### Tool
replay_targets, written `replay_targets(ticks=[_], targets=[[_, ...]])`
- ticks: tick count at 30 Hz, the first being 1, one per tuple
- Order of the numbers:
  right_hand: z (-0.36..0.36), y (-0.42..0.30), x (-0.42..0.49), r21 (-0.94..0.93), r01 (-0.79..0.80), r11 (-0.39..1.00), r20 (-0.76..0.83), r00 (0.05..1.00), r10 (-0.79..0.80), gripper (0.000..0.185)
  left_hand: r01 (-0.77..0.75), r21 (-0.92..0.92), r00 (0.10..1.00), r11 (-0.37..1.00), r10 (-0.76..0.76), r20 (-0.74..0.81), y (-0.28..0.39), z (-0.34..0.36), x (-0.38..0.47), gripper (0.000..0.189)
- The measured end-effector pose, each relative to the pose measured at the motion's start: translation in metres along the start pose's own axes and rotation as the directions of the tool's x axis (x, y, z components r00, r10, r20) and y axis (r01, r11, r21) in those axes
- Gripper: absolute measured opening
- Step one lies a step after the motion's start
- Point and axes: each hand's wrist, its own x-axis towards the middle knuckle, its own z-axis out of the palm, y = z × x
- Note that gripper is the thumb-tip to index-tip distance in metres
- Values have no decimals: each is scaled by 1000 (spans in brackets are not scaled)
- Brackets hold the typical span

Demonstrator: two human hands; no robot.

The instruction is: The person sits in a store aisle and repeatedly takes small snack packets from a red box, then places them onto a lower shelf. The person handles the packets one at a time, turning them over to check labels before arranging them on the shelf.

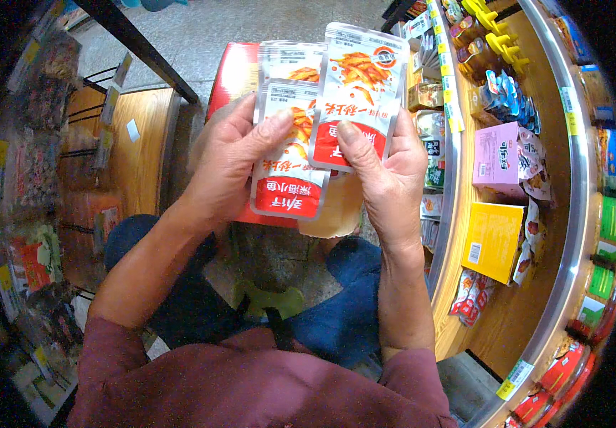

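My left hand (233, 144) holds silver and red snack pouches (289, 187), its thumb across the front one; another pouch shows behind it, higher up. In my right hand (385, 166) is a like pouch (361, 80), gripped near its red end with the thumb on its face. This pouch overlaps the right side of those in the left hand. All bear printed writing and a picture of orange food. Beneath the hands stands a red carton (233, 75), partly hidden, with a tan cardboard part (340, 206) showing below the pouches. My fingers behind the pouches are hidden.
Wooden shelves (452, 257) on the right carry a pink box (495, 155), a yellow box (492, 241), small red and white pouches (471, 297) and jars (562, 369). Racks with hooks and packets stand left, beside a wooden board (142, 144). Green plastic (270, 299) shows between my legs.
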Motion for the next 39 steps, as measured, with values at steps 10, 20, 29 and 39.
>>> replay_targets(ticks=[10, 20, 29, 39], targets=[[-22, -4, 1, 301, -91, 949, -52, 992, 112, 26, -34, -159, 998, 987, 40, 41, 9, -20, 2, 40], [-20, -8, -6, 24, -291, 956, 202, 938, 280, 25, -77, -187, 974, 979, 114, 197, 27, -32, 3, 41], [-24, -7, -7, -106, -293, 950, 338, 888, 312, 32, -29, -161, 985, 987, 56, 165, 27, -35, 3, 39], [-29, -13, -8, -109, -327, 939, 371, 863, 344, 31, -43, -40, 976, 998, 50, 211, 24, -32, 3, 39]])
